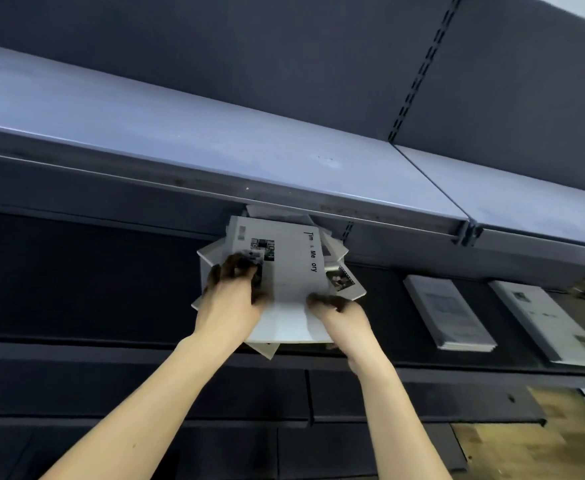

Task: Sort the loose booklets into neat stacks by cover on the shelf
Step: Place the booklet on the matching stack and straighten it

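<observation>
Evidently both hands are on the messy fan of thin white paper booklets [284, 271] lying on the dark shelf [381, 306], under the pale grey metal shelf board above [214, 161]. The left hand [233, 292] lies on the top booklet's printed cover, fingers curled down over it; the right hand [343, 317] pinches the near right edge. Such booklets look light, floppy and slippery against each other, so they would likely slide or buckle if lifted by a corner; gripping along a spine or squaring the whole pile between both palms seems safer. To the right lie two neat stacks of white booklets [448, 311] and [550, 323], well apart from the pile. Fingertips are lost in shadow, and lower covers are hidden.
</observation>
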Motion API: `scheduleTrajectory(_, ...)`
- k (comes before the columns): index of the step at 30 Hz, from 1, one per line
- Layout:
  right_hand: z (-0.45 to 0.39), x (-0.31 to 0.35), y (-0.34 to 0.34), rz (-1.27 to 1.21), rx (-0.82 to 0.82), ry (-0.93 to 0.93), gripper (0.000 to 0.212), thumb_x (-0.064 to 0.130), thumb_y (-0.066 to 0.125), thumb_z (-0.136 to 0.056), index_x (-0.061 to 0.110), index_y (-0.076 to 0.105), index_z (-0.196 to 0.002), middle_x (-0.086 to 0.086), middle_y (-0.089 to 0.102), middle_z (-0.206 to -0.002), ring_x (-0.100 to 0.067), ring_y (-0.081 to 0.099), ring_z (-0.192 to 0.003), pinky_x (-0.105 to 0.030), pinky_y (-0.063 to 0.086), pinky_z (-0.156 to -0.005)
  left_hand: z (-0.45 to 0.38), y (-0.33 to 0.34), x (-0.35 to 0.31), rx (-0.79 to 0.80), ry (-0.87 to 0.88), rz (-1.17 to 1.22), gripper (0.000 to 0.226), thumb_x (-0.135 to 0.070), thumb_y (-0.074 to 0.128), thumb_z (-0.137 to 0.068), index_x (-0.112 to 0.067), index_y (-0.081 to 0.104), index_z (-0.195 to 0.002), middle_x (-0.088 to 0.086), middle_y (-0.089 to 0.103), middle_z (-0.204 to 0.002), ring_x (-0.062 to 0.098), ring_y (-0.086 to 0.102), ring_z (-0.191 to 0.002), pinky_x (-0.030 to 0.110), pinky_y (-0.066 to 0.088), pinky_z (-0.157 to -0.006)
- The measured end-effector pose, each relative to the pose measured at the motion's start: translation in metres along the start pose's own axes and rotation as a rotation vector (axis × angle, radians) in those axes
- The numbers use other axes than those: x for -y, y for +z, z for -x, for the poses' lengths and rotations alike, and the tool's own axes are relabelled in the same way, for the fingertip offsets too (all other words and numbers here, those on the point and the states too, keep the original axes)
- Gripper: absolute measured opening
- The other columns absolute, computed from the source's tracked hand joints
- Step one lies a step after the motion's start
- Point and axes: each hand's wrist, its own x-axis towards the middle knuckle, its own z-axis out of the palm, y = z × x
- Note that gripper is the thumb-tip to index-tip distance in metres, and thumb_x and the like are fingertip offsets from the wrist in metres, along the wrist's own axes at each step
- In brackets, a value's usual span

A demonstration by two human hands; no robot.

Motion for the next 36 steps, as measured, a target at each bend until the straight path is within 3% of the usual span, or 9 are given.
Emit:
scheduleTrajectory(3,0.008,0.0,0.007,-0.022,0.038,0.045,0.023,0.03,0.049,-0.099,0.016,0.055,-0.116,-0.01,0.068,-0.099,-0.024,0.071,-0.063,-0.027,0.052,-0.048,0.005,-0.005,-0.008,-0.052,0.025,-0.032,0.055,-0.036,0.06,-0.089,-0.03,0.044,-0.141,-0.001,0.029,-0.152,0.032,0.031,-0.134,0.044,0.044,-0.1)
scheduleTrajectory(7,0.013,-0.005,0.013,-0.027,-0.065,-0.003,0.028,0.027,0.046,-0.099,0.02,0.048,-0.126,-0.009,0.061,-0.113,-0.036,0.07,-0.085,-0.026,0.051,-0.043,0.01,-0.003,-0.013,-0.058,0.054,-0.023,0.057,-0.036,0.061,-0.088,-0.032,0.041,-0.142,-0.001,0.03,-0.151,0.033,0.033,-0.132,0.047,0.045,-0.099)
scheduleTrajectory(13,0.032,-0.009,0.0,-0.146,-0.165,-0.062,0.024,0.025,0.044,-0.101,0.031,0.059,-0.119,0.005,0.067,-0.107,-0.022,0.067,-0.09,-0.025,0.047,-0.047,0.011,-0.007,-0.016,-0.092,0.117,0.056,0.051,-0.04,0.056,-0.092,-0.022,0.047,-0.139,0.002,0.034,-0.15,0.03,0.034,-0.135,0.046,0.043,-0.103)
scheduleTrajectory(19,0.051,-0.026,-0.021,-0.328,-0.314,-0.044,0.022,0.016,0.043,-0.103,0.023,0.062,-0.11,-0.002,0.07,-0.097,-0.012,0.061,-0.06,-0.027,0.041,-0.042,0.01,-0.003,-0.027,-0.071,0.167,0.077,0.045,-0.041,0.055,-0.093,-0.022,0.053,-0.133,0.006,0.043,-0.144,0.03,0.037,-0.133,0.047,0.043,-0.102)
scheduleTrajectory(23,0.062,-0.045,-0.044,-0.386,-0.432,-0.018,0.02,0.016,0.043,-0.104,0.02,0.062,-0.108,-0.007,0.07,-0.096,-0.023,0.058,-0.059,-0.027,0.038,-0.04,0.015,0.009,-0.047,-0.007,0.23,0.083,0.041,-0.04,0.05,-0.093,-0.026,0.054,-0.131,0.004,0.048,-0.135,0.029,0.043,-0.124,0.046,0.044,-0.099)
scheduleTrajectory(27,0.071,-0.065,-0.072,-0.408,-0.5,0.022,0.021,0.016,0.042,-0.104,0.021,0.062,-0.108,-0.009,0.071,-0.093,-0.02,0.06,-0.052,-0.027,0.038,-0.04,0.022,0.018,-0.079,0.068,0.24,0.078,0.042,-0.044,0.047,-0.095,-0.029,0.053,-0.133,0.002,0.052,-0.134,0.029,0.048,-0.119,0.045,0.044,-0.098)
scheduleTrajectory(36,0.104,-0.129,-0.15,-0.433,-0.642,0.144,0.024,0.013,0.041,-0.1,0.011,0.062,-0.111,-0.014,0.071,-0.094,-0.019,0.058,-0.049,-0.026,0.035,-0.038,0.04,0.067,-0.162,0.205,0.432,0.074,0.047,-0.039,0.047,-0.098,-0.024,0.044,-0.142,0.001,0.042,-0.147,0.024,0.035,-0.136,0.044,0.029,-0.114)
